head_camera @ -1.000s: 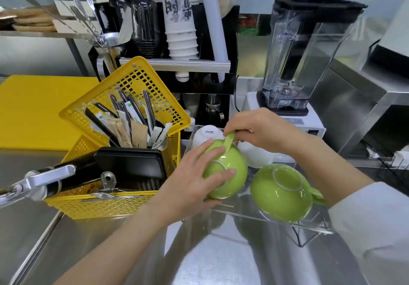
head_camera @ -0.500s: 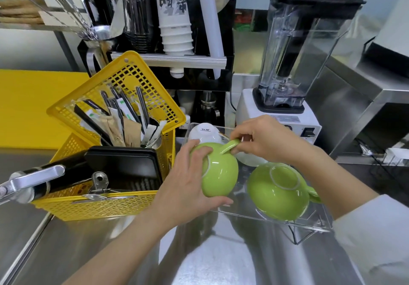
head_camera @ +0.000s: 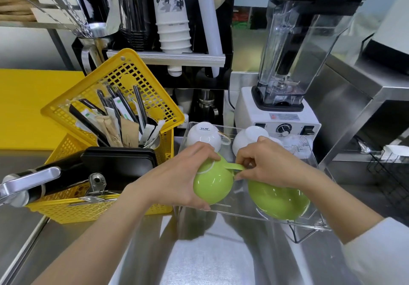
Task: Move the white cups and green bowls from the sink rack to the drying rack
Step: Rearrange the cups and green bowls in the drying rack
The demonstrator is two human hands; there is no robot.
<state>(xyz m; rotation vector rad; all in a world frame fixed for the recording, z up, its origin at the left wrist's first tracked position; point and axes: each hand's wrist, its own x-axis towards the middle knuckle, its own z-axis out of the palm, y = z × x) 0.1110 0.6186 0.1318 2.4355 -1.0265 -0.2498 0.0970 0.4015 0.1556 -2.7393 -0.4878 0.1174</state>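
While the left hand cups the green bowl, right hand fingers pinch its handle.

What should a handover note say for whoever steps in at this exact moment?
Left hand: wrapped around the left green bowl, upside down over the clear rack.
Right hand: fingers pinching that bowl's handle.
Second green bowl: upside down on the rack, right of the first.
Two white cups: upside down at the rack's back.
Done: the frame does not show.
Left: settle the held bowl.
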